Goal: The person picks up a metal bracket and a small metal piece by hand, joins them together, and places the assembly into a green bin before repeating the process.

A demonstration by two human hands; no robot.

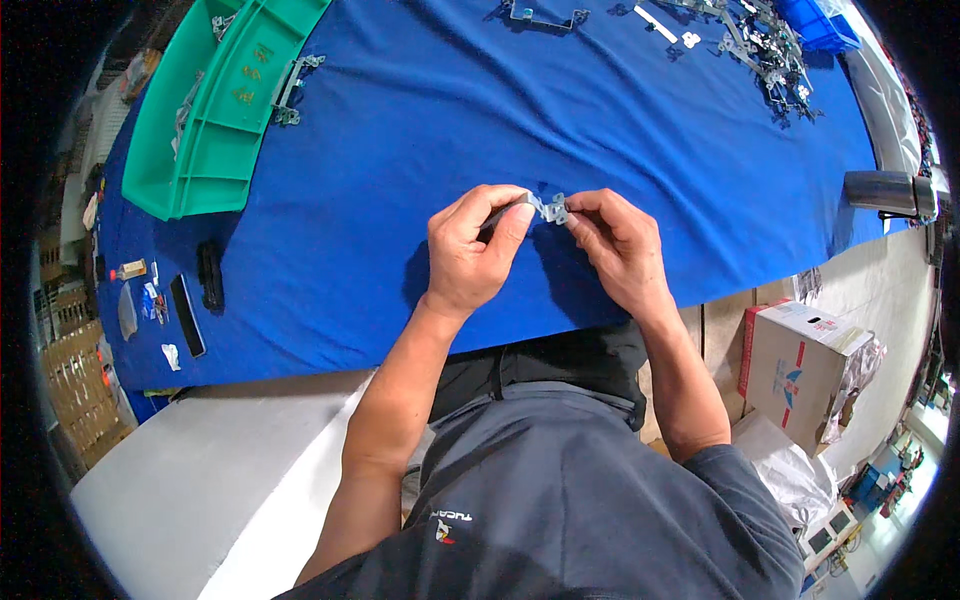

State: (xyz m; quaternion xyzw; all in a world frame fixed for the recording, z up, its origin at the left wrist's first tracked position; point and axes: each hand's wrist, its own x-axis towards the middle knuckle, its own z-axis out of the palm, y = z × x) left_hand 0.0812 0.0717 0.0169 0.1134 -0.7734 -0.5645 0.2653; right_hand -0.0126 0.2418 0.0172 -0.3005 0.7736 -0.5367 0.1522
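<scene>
We would do this over the desk (340, 220), just in from its near edge, where the blue cloth could catch a dropped part; the fabric is matte and loosely creased, so small things may settle in its folds. The long green bin (218, 190) at the far left is smooth plastic, divided by straight ribs, with small brass-coloured bits in one section. At the far right lies a loose heap (775, 65) of thin metal parts, angular, shiny and tangled.

Our left hand (468, 250) has its thumb and forefinger closed on a dark grey piece (525, 199), mostly hidden by the grip; it looks flat and dull, though we cannot tell its full shape or material. Our right hand (625, 248) pinches a small metal bracket (557, 209) by its right side, thumb and forefinger almost together. The bracket is held above the cloth between our hands, right beside the grey tip; whether they touch, we cannot make out.

We seem to be working one against the other, so we should steady the left grip, make fine turns with the right, and press gently. The bracket is pale, glossy and lobed, its thin edges probably easy to bend.
</scene>
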